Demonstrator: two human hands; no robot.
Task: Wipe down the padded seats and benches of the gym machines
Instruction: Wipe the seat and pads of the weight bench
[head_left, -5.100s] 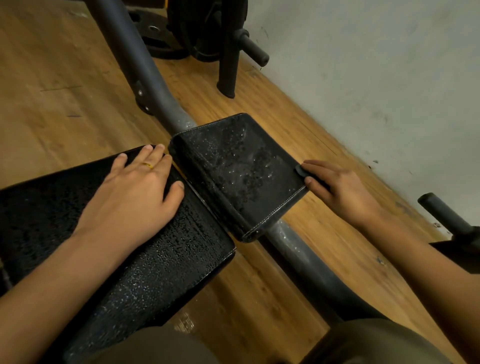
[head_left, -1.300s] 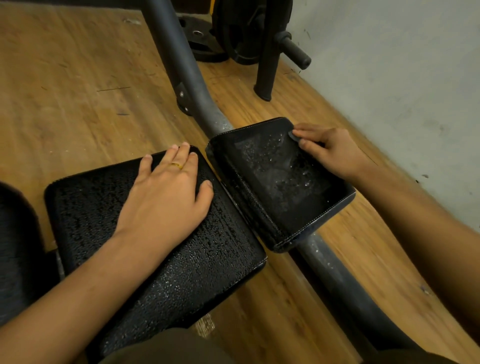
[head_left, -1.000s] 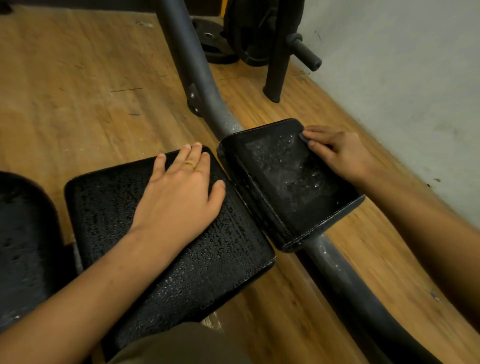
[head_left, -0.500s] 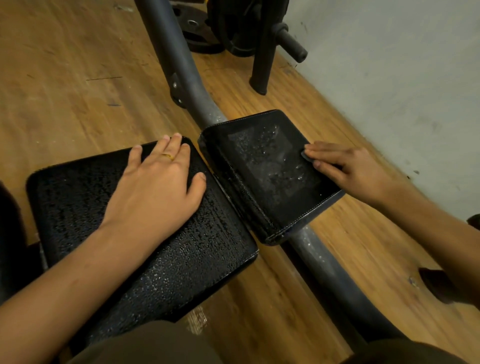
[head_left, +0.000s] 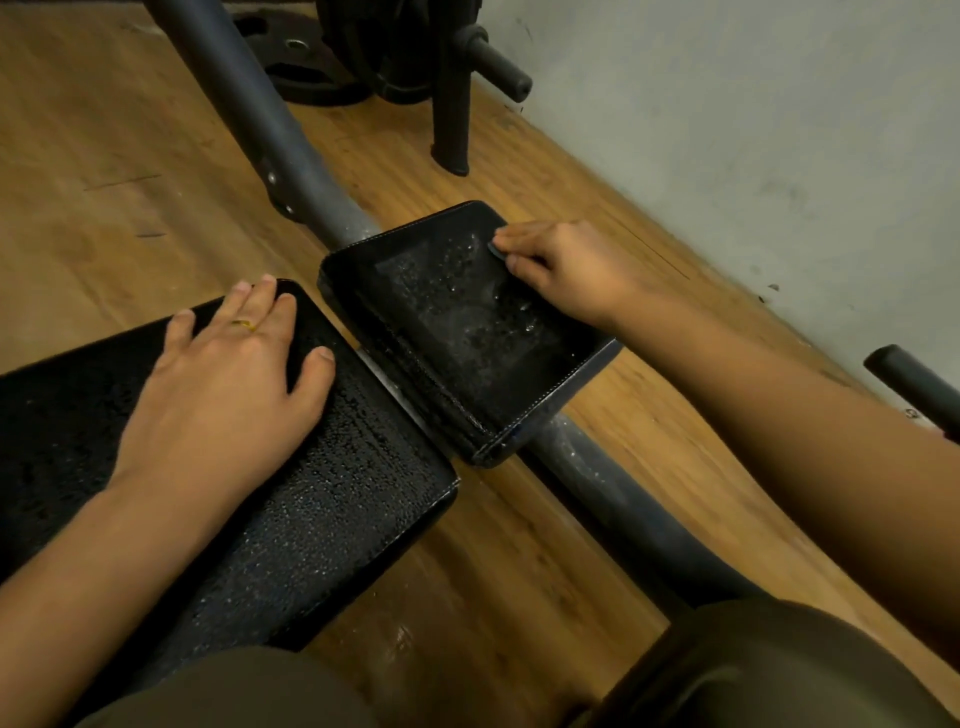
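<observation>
Black padded seat (head_left: 322, 493), droplet-beaded, beside grey steel frame tube (head_left: 291, 150): left hand (head_left: 223, 384) flat on it, fingers straight. Smaller black stitched pad (head_left: 467, 332) over tube: right hand (head_left: 566, 270), fingers curled, pinches small dark wiper (head_left: 496, 250).

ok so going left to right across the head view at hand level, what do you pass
left hand, flat on the big pad → small pad → right hand, pinching a cloth at that pad's right edge → wall

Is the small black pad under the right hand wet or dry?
Wet: droplets glisten across the small pad, beside the right hand holding a dark cloth.
</observation>
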